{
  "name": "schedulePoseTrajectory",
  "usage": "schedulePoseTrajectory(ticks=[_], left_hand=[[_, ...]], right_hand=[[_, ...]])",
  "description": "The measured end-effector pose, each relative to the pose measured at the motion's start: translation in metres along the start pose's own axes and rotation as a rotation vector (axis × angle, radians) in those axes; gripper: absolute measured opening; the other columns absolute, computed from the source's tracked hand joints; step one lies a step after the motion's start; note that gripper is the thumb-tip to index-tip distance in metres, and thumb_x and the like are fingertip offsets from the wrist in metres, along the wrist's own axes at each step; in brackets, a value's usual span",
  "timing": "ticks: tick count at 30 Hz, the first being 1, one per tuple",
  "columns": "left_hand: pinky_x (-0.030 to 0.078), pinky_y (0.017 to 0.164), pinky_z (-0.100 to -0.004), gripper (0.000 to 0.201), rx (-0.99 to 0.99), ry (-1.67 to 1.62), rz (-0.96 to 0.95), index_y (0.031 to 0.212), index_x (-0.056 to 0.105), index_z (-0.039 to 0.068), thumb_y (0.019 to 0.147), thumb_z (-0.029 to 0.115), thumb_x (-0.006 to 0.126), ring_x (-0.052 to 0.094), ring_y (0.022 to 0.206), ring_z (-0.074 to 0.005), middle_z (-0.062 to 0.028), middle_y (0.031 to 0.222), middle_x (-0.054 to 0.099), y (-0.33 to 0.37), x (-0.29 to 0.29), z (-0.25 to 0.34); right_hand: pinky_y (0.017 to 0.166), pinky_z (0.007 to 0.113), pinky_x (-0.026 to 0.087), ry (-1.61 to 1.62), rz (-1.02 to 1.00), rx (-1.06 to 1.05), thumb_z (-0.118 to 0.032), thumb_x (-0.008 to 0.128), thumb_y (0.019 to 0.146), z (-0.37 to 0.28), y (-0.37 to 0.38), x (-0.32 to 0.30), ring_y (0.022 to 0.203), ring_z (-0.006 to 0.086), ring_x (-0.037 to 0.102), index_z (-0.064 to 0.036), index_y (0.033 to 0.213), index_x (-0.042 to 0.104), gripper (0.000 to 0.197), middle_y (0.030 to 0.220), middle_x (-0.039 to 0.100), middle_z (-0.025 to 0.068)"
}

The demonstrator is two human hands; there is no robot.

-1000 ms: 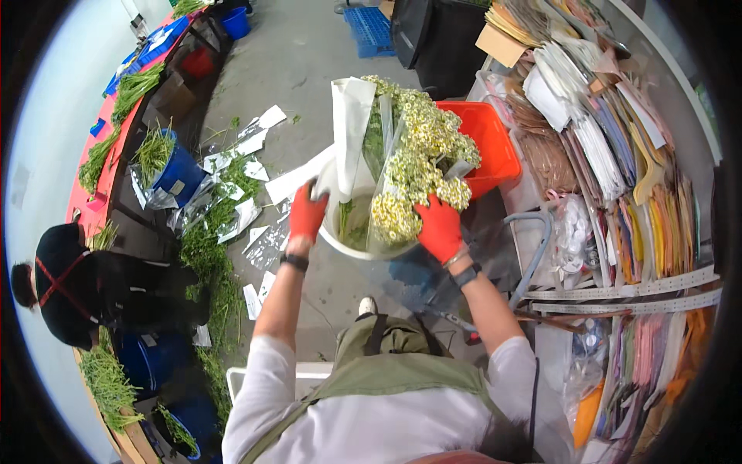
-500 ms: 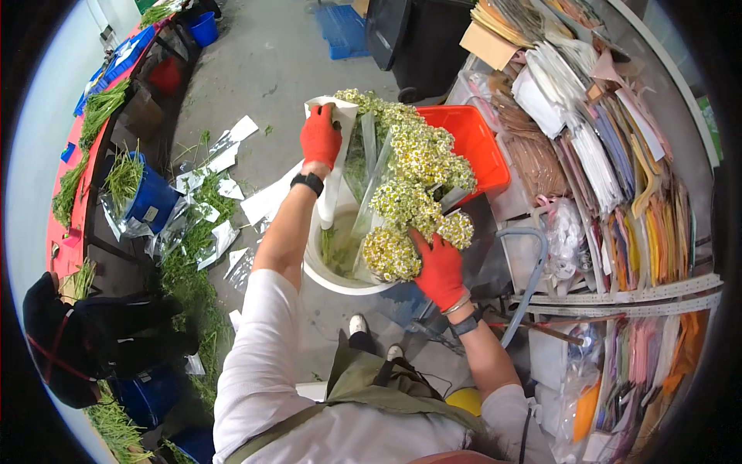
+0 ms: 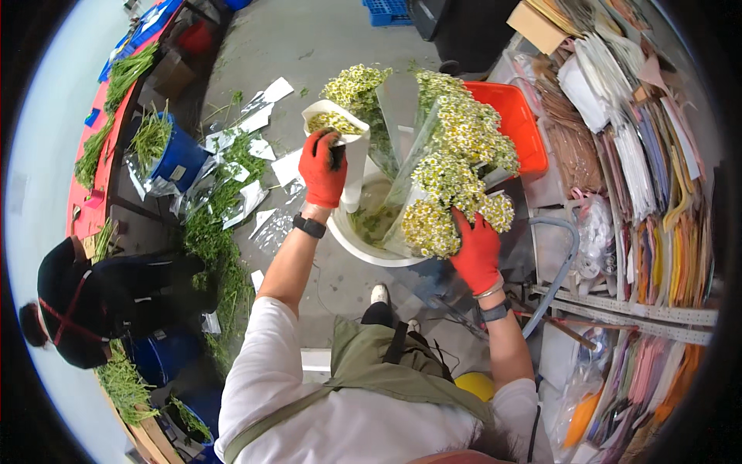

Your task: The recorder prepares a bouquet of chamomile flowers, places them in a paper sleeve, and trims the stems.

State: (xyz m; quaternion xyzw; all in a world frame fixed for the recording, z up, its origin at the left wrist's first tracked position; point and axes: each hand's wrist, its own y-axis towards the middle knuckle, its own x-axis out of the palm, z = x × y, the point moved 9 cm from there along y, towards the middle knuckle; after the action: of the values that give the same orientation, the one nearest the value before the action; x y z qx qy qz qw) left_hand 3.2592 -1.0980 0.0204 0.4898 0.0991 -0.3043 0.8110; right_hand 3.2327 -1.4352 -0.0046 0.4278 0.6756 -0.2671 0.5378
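My left hand (image 3: 323,170), in a red glove, is closed around a white paper-wrapped flower bunch (image 3: 332,122), with small white-and-yellow daisy-like blooms showing in its top. The wrap reaches down toward a round white bucket (image 3: 371,251). My right hand (image 3: 477,251), also red-gloved, rests with fingers apart against a cluster of similar daisy-like flowers (image 3: 456,178) leaning over the bucket's right side. Its fingertips are partly hidden among the blooms. Clear wrapping sleeves (image 3: 406,127) stand in the bucket between those flowers and another bunch (image 3: 355,89) at the back.
A red-orange crate (image 3: 525,127) stands behind the flowers. At right, shelves hold folded wrapping paper (image 3: 610,147), with a grey curved tube (image 3: 568,271) beside them. Cut greenery (image 3: 209,255) and paper scraps litter the floor at left. A person in black (image 3: 93,301) bends near the red table (image 3: 93,209).
The wrapped bunch in my left hand has tilted, so blooms now show in its open top. A gap with clear sleeves has widened between the back bunch and the right-hand flowers.
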Motion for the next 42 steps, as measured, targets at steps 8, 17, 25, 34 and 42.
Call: schedulePoseTrajectory(ticks=[8, 17, 25, 34, 42], left_hand=[[0.055, 0.084, -0.0423, 0.037, -0.035, 0.004, -0.005, 0.11, 0.067, 0.01, 0.075, 0.0, 0.075, 0.066, 0.101, -0.0365, -0.0135, 0.115, 0.067, 0.004, -0.038, -0.037], [0.04, 0.097, -0.0446, 0.04, 0.06, 0.143, 0.038, 0.115, 0.066, 0.013, 0.078, 0.014, 0.081, 0.06, 0.111, -0.0293, -0.0076, 0.121, 0.067, -0.005, -0.073, -0.022], [0.039, 0.101, -0.0455, 0.044, 0.062, 0.22, 0.016, 0.118, 0.066, 0.013, 0.077, 0.011, 0.081, 0.057, 0.114, -0.0309, -0.0086, 0.124, 0.066, -0.04, -0.099, -0.001], [0.044, 0.096, -0.0453, 0.053, 0.124, 0.143, -0.123, 0.119, 0.071, 0.018, 0.068, 0.008, 0.083, 0.056, 0.11, -0.0318, -0.0045, 0.128, 0.066, -0.107, -0.121, 0.049], [0.044, 0.092, -0.0429, 0.062, 0.217, 0.064, -0.268, 0.123, 0.069, 0.019, 0.062, 0.01, 0.08, 0.056, 0.106, -0.029, -0.0025, 0.129, 0.065, -0.133, -0.106, 0.094]], right_hand=[[0.09, 0.051, 0.05, -0.003, -0.006, 0.044, -0.014, 0.089, 0.061, -0.008, -0.014, 0.004, 0.107, 0.0435, 0.059, -0.0198, 0.145, 0.053, 0.092, 0.124, 0.057, 0.0218], [0.092, 0.051, 0.05, -0.033, -0.03, 0.096, -0.018, 0.091, 0.06, -0.013, -0.019, 0.016, 0.109, 0.0435, 0.06, -0.0205, 0.145, 0.054, 0.092, 0.124, 0.059, 0.022], [0.093, 0.05, 0.05, -0.03, -0.058, 0.093, -0.019, 0.092, 0.059, -0.019, -0.033, 0.011, 0.112, 0.0437, 0.059, -0.022, 0.146, 0.053, 0.095, 0.127, 0.058, 0.0232], [0.094, 0.051, 0.049, -0.059, -0.071, 0.027, -0.022, 0.093, 0.058, -0.028, -0.033, 0.019, 0.113, 0.0432, 0.058, -0.0229, 0.151, 0.048, 0.104, 0.128, 0.058, 0.023], [0.08, 0.048, 0.05, -0.081, -0.059, -0.421, -0.013, 0.075, 0.072, -0.088, -0.056, 0.037, 0.099, 0.035, 0.06, -0.0195, 0.148, 0.053, 0.079, 0.111, 0.06, 0.0146]])
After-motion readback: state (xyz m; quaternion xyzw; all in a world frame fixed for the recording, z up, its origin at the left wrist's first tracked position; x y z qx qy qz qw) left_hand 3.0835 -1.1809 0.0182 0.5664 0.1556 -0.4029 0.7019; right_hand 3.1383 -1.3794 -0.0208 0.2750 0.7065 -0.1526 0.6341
